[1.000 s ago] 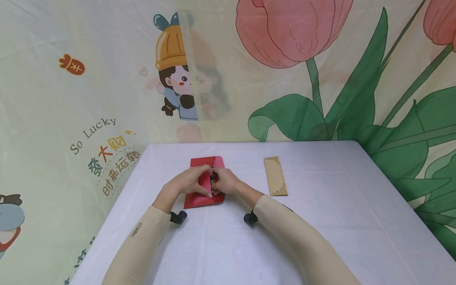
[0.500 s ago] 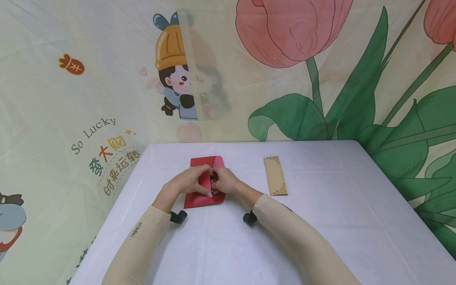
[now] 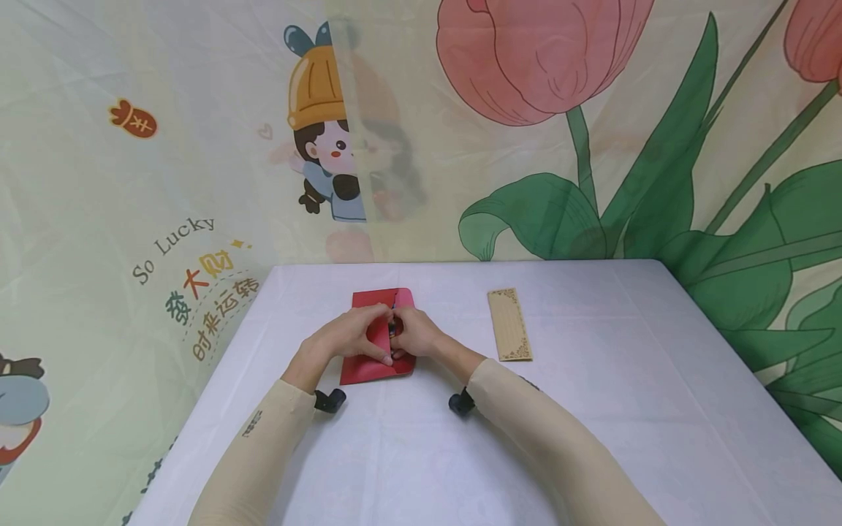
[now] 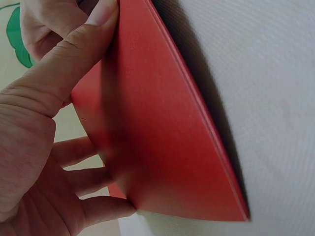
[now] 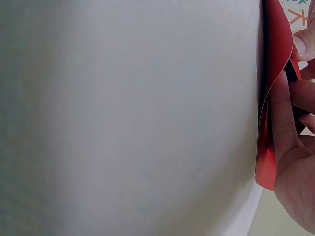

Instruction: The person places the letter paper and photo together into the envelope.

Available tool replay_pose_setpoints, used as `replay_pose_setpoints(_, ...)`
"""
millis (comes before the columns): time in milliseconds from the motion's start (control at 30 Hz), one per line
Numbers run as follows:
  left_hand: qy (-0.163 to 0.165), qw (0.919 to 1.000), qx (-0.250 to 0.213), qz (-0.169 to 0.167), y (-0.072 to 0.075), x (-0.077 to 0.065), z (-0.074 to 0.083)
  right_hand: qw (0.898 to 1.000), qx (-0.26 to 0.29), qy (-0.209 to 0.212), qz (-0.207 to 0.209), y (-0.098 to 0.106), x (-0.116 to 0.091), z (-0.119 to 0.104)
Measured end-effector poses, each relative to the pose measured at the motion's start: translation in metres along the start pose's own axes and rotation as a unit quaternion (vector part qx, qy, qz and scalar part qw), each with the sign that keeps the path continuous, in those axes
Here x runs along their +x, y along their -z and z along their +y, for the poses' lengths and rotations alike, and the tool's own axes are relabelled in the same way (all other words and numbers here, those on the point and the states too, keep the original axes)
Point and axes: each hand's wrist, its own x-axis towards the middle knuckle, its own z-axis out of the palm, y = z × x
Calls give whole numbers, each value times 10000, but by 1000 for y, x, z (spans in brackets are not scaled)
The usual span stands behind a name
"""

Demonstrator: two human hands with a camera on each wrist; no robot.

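A red envelope (image 3: 365,371) lies on the white bench (image 3: 421,467), toward 10 o'clock from the bench's middle. Its pink flap (image 3: 406,299) is folded out on the 3 o'clock side. The left hand (image 3: 350,332) comes in from 7 o'clock and squeezes the edge of the envelope's pocket. Its thumb is at the 6 o'clock end of that edge and its fingers are at the 12 o'clock end, so the edge bends and the pocket gapes. In the left wrist view three of these fingers are spread a bit apart against the red paper

The right hand (image 3: 417,332) comes in from between 4 and 5 o'clock. Its fingers are bent and poke into the gap, between the red layers. A dark thing with bright bits (image 3: 392,326) shows in the gap, but it is too small to name, and I cannot tell if the right fingers pinch it

A tan card (image 3: 509,325) with curly brown corners lies flat at 3 o'clock from the envelope, well apart from both hands. Behind the bench hangs a cloth with a big pink tulip (image 3: 539,58)
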Motion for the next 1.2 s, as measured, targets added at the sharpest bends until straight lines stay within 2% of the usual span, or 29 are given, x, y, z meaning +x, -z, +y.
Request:
replay_pose_setpoints(167, 31, 10000, -29, -40, 0, 0, 1, 10000, 9, -25, -54, 3, -3, 1)
replay_pose_setpoints(400, 110, 9999, -34, -50, 1, -1, 2, 9991, -428, -42, 59, 13, -5, 4)
replay_pose_setpoints(600, 233, 9997, -64, -70, 0, -1, 2, 9987, -490, -112, 99, 21, -8, 7)
replay_pose_setpoints(967, 222, 9997, -54, -43, 0, -1, 5, 9923, -1146, 28, 472, 35, -14, 6)
replay_pose_setpoints(1200, 261, 9996, -40, -47, 1, -1, 4, 9903, -1215, -135, 659, 44, -18, 10)
